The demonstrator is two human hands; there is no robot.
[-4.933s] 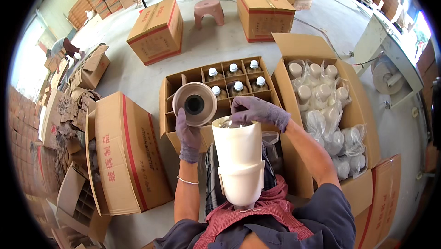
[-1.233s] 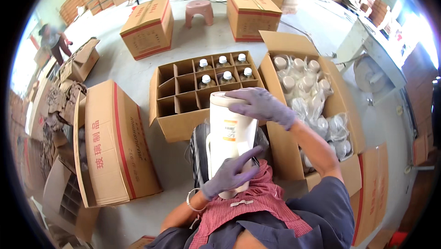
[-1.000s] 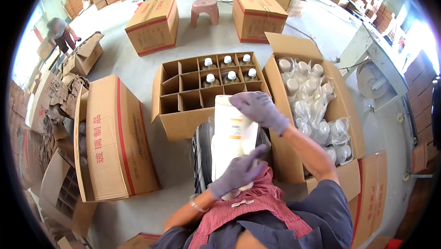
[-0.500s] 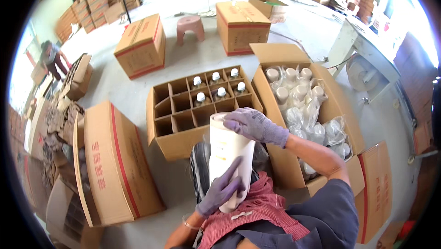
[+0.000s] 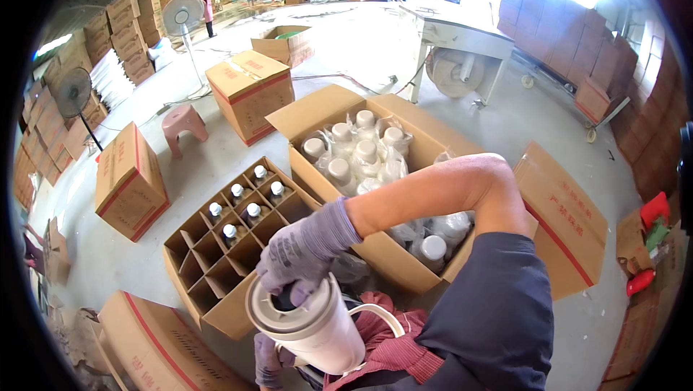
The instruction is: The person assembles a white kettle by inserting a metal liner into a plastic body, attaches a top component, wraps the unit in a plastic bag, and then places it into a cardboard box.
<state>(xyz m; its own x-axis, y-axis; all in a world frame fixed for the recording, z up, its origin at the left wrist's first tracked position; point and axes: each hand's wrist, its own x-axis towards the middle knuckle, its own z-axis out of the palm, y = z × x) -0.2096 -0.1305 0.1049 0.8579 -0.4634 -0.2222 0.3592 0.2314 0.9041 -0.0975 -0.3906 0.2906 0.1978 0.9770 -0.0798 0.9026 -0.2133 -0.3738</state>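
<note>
The white container (image 5: 321, 340) is now leaning left, showing its handle (image 5: 377, 307); the right grip (image 5: 299, 252) is curling over its top's dark centre, the left grip (image 5: 268, 359) now sitting at its left side.

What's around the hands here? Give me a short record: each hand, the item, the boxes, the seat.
Right hand: gloved, fingers on top of the jug
Left hand: gloved, beside the jug's lower part, grip partly hidden
Jug: white, tilted
Divided carton: six white-capped bottles
Larger open carton: containers in clear plastic
Stool: pink
</note>
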